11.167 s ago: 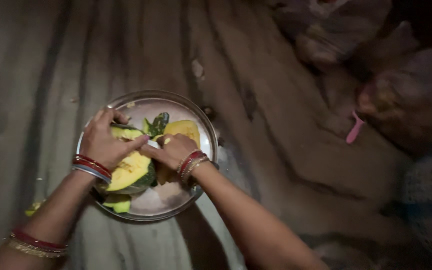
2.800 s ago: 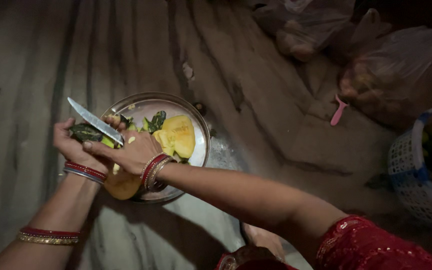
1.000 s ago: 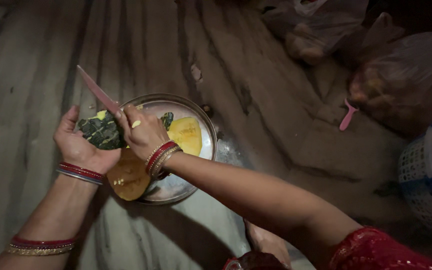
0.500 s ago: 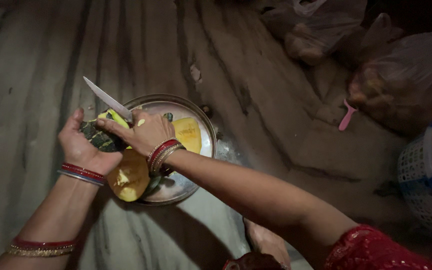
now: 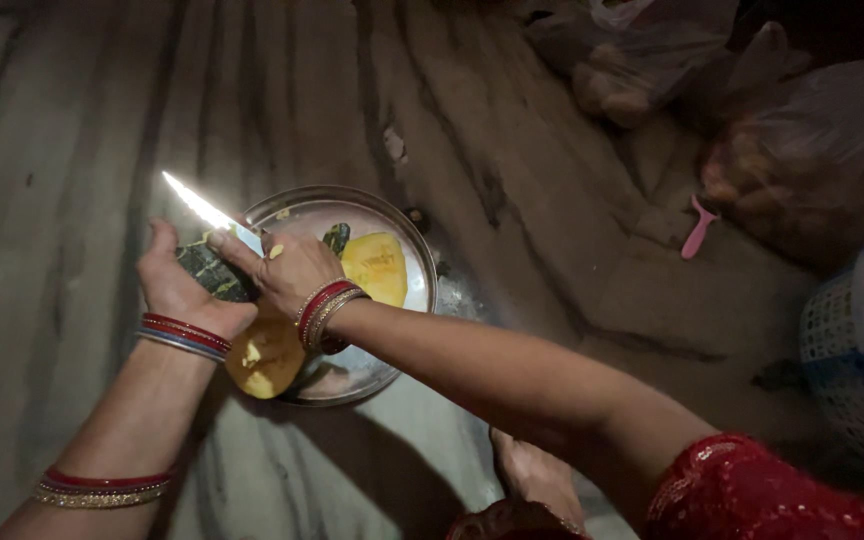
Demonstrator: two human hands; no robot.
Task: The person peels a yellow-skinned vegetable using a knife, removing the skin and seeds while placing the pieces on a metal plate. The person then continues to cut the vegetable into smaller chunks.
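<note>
Your left hand [image 5: 180,290] is closed around a pumpkin piece [image 5: 252,340], with dark green rind against the palm and orange flesh below your wrists. Your right hand [image 5: 287,272] lies just beside it, touching the piece, and grips a knife [image 5: 204,207] whose blade points up and away to the left, shining in the light. Under both hands is a round steel plate [image 5: 407,255], with another yellow pumpkin slice [image 5: 377,265] just right of your right hand. Farther right lies a pink peeler [image 5: 696,228], near plastic bags [image 5: 802,150] and a white basket [image 5: 847,350].
</note>
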